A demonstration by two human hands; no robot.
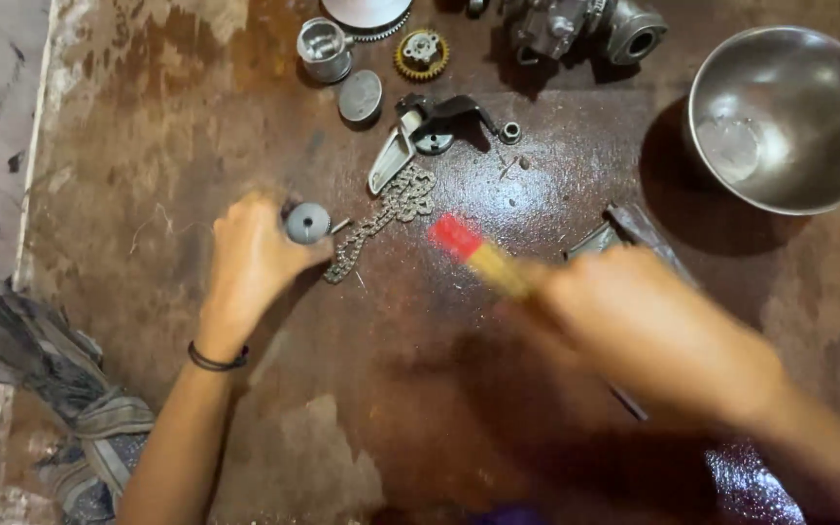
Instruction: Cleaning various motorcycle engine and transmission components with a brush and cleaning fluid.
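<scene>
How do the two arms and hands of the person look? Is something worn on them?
Both arms are bare, with no sleeves and no gloves in view. The left hand has a thin dark band around its wrist. The right hand is blurred by motion; no band, ring or watch can be made out on it.

light: warm, dim | glare: wet table [576,185] | blur: right hand [653,331] smeared | left hand [250,262] softer
</scene>
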